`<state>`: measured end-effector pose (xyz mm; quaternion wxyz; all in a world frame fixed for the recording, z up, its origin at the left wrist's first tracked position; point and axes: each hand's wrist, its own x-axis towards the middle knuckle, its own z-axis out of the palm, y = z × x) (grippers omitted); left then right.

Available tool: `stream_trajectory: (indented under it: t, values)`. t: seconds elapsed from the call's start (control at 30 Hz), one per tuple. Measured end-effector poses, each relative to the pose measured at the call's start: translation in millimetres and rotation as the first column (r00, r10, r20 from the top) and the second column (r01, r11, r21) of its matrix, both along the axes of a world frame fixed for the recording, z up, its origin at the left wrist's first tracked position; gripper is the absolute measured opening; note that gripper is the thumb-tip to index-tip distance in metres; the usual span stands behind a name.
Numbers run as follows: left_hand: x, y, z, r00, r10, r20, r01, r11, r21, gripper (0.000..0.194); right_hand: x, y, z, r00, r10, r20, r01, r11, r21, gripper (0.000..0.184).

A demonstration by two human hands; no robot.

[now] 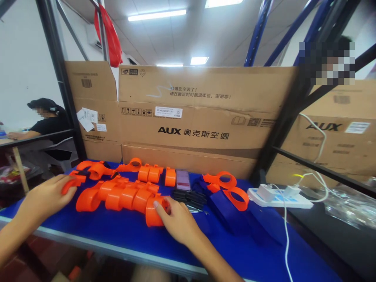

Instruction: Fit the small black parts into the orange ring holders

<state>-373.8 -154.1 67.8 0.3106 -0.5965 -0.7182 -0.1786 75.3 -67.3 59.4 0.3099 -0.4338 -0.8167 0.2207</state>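
My left hand [55,192] is at the left of the blue table, its fingers closed on an orange plastic piece [73,183], which looks like part of a tape dispenser. My right hand [180,219] grips the near end orange tape dispenser [153,213] by its ring, thumb on the outside and fingers partly hidden behind it. That ring is at the right end of a row of similar orange tape dispensers [120,196], set close together. Behind the row are more orange dispensers [149,173], and some at the left [98,170] have dark parts.
A phone [183,180] and a pile of black strips [189,197] lie mid-table. Two orange rings [237,198] rest to the right, near a white power strip [280,197] with cables. Cardboard [194,117] walls the back. A person [48,119] sits at far left.
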Motion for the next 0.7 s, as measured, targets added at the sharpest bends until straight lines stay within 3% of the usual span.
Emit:
stream_trajectory:
  t: [0.13,0.3,0.5,0.6,0.7]
  values:
    - [39.1,-3.5,18.8,0.995,-0.091,-0.035,0.096,0.981,0.167,0.034,4.5,1.0,1.1,0.994,-0.034,0.1,0.033,0.999,0.013,0.034]
    - [107.7,1.8,33.0,0.955,-0.281,-0.092,0.296,0.905,0.306,0.041,11.6,2.5,12.2,0.993,-0.099,0.062,0.094,0.993,0.077,0.032]
    - [156.2,17.5,52.7,0.911,-0.409,-0.059,0.392,0.812,0.433,0.044,20.2,-2.8,17.4,1.0,-0.019,0.013,0.018,0.997,0.075,0.025]
    - [187.8,23.3,53.8,0.818,-0.574,0.039,0.486,0.725,0.488,0.043,21.6,-2.9,19.6,0.988,0.037,-0.151,-0.029,0.998,0.056,0.033]
    - [234.3,28.9,43.7,0.645,-0.749,0.152,0.584,0.611,0.534,0.043,21.4,2.0,23.2,0.909,0.139,-0.392,-0.139,0.99,0.028,0.046]
